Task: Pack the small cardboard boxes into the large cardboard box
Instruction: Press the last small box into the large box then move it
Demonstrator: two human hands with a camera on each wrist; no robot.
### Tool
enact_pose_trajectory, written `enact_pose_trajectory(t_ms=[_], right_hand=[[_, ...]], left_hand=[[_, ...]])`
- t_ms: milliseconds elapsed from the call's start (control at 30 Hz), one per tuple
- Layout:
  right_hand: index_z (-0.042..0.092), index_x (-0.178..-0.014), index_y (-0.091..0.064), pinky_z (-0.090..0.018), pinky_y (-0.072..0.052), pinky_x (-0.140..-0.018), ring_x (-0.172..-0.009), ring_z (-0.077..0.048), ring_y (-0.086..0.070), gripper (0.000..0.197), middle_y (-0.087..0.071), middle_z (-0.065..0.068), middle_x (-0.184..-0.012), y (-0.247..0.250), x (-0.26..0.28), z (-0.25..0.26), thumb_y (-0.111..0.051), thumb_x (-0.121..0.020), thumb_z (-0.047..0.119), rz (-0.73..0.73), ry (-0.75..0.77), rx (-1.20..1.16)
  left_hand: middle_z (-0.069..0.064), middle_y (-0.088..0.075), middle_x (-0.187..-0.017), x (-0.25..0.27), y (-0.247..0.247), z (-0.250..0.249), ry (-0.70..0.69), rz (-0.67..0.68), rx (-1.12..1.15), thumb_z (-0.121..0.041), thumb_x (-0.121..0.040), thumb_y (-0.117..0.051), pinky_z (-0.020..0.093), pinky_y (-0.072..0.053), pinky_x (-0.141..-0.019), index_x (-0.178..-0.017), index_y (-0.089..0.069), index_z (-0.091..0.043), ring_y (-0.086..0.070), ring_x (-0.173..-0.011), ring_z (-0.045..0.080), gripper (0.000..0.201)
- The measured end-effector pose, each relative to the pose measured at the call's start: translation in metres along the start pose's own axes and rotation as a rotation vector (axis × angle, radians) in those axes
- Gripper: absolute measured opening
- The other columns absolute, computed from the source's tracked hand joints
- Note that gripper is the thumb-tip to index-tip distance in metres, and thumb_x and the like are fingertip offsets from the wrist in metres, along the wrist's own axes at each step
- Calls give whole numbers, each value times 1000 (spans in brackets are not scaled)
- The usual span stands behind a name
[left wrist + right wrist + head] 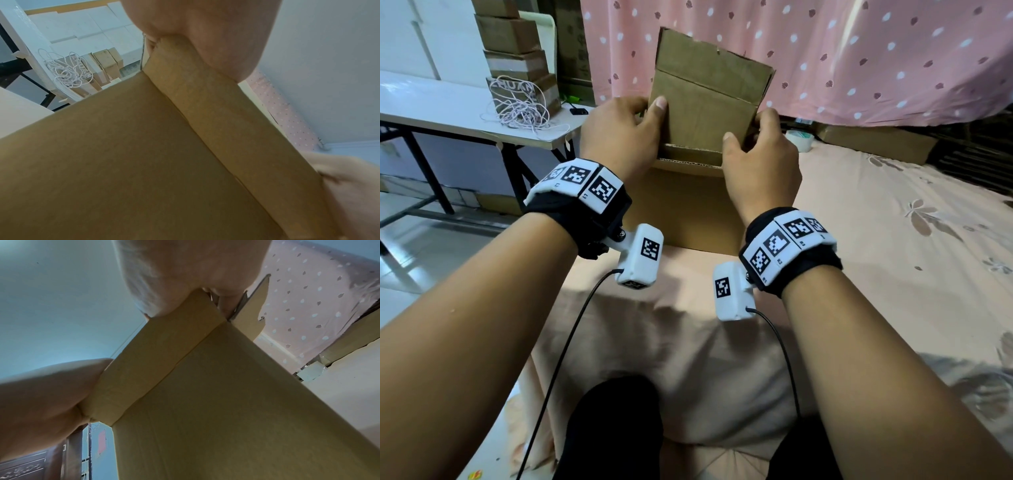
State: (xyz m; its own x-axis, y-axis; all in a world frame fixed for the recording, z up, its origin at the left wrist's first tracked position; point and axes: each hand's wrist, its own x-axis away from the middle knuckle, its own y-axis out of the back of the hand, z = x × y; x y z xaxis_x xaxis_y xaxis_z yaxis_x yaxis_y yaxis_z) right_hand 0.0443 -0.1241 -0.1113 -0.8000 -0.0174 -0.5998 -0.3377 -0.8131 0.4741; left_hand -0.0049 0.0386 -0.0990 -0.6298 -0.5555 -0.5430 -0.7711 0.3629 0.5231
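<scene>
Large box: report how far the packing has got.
Done: nothing packed that shows; the box's inside is hidden. In hand: the left hand and right hand grip its flaps at the top. Left: the small boxes stacked on the white table.

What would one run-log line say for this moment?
stage: box handling | left hand: grips near flap | right hand: grips near flap | object: large brown cardboard box on bed | far flap: upright
</scene>
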Motion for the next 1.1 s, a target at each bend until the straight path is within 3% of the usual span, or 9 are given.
enact_pose_trajectory(t_ms=[200,300,400,500,633,767,833,967,1100], right_hand=[[17,-115,-55,-46,-53,-88,-100,-36,-62,38,-72,-3,-98,0,0,-3,-56,-88,44,4,-44,-22],[16,-114,-55,-43,-53,-85,-98,-35,-62,35,-70,-5,-98,2,-5,-3,-55,-88,40,27,-52,-13],[15,-113,-55,-43,-53,-87,-97,-34,-62,33,-68,-5,-99,2,-7,-1,-54,-89,37,49,-58,-2],[15,-115,-56,-46,-52,-91,-100,-35,-62,33,-69,-6,-103,1,-7,1,-51,-90,37,53,-50,15],[15,-122,-55,-47,-52,-92,-105,-35,-62,38,-69,-7,-111,-2,-5,-2,-47,-93,38,49,-17,65],[14,-122,-55,-46,-51,-93,-104,-34,-61,38,-68,-7,-110,-3,-1,-4,-46,-94,37,42,-6,72],[14,-124,-54,-45,-51,-93,-103,-34,-61,39,-67,-7,-110,-2,0,-4,-45,-92,34,44,-12,65],[14,-129,-54,-39,-50,-87,-102,-32,-60,43,-68,-6,-109,1,1,-1,-46,-90,31,51,-24,53],[14,-125,-54,-43,-50,-91,-104,-34,-59,40,-62,-5,-98,1,1,1,-46,-89,30,64,-35,58]], left_hand=[[8,-77,-98,5,1,-7,-13,-12,30,-58,-98,-46,41,-58,-87,-111,-77,-20,-70,-94,28,50],[12,-75,-89,1,-2,-6,-33,24,-2,-58,-99,-43,37,-56,-77,-103,-78,-14,-69,-86,30,56],[14,-69,-83,-3,-4,-4,-21,54,-43,-58,-100,-42,33,-44,-67,-89,-74,-10,-64,-79,31,59],[15,-68,-104,-2,-8,1,-4,77,-61,-70,-92,-39,41,-57,-80,-96,-73,-15,-67,-93,33,65],[11,-66,-120,9,-6,2,8,83,-70,-74,-86,-36,53,-57,-92,-114,-70,-19,-65,-107,33,71],[16,-65,-106,14,-5,3,-22,74,-59,-59,-86,-37,56,-55,-92,-94,-64,-15,-64,-100,39,53],[18,-60,-96,15,-6,5,-29,85,-30,-43,-85,-37,48,-56,-85,-87,-60,-12,-62,-94,40,39],[25,-61,-95,14,-5,6,-53,93,-2,-26,-89,-39,33,-40,-67,-97,-64,2,-52,-82,30,38],[25,-62,-101,13,-3,4,-54,107,-9,-23,-93,-42,33,-41,-71,-104,-65,3,-58,-94,36,36]])
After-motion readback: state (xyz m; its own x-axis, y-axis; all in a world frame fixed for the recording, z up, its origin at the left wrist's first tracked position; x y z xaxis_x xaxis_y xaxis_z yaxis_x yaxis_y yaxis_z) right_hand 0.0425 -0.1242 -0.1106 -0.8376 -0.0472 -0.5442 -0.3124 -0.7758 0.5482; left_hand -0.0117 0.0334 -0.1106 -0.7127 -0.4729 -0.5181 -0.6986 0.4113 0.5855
